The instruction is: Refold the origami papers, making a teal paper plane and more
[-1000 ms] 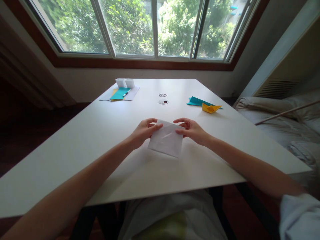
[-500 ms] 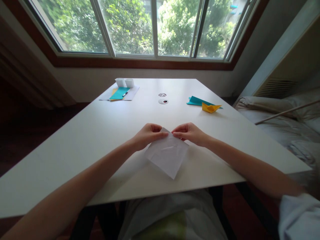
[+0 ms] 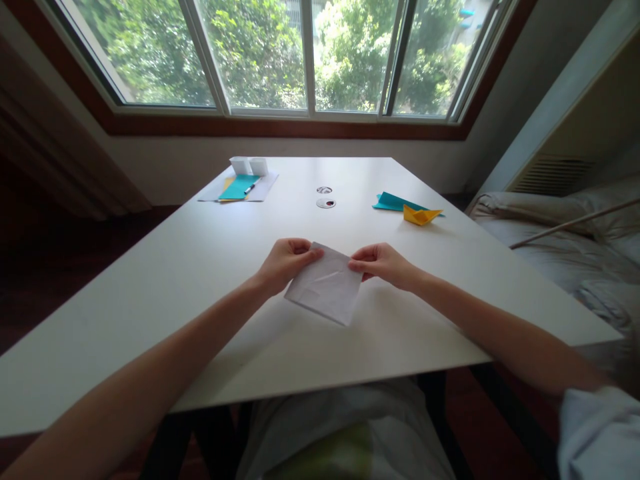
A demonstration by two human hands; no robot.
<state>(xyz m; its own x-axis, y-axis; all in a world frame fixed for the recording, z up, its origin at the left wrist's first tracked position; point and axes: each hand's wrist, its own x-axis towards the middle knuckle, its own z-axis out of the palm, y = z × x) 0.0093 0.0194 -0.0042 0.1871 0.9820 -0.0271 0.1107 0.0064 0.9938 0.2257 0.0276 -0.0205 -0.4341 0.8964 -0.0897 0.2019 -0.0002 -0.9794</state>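
I see a wide white table (image 3: 150, 280), smooth and matte. At its middle I hold a folded white paper (image 3: 325, 290), thin, creased, roughly square, tilted with one corner toward me. My left hand (image 3: 283, 263) pinches its upper left corner; my right hand (image 3: 383, 263) pinches the upper right edge. I judge even, light pinches keep creases crisp. Far right lies a yellow boat (image 3: 421, 215) on teal paper (image 3: 395, 202).
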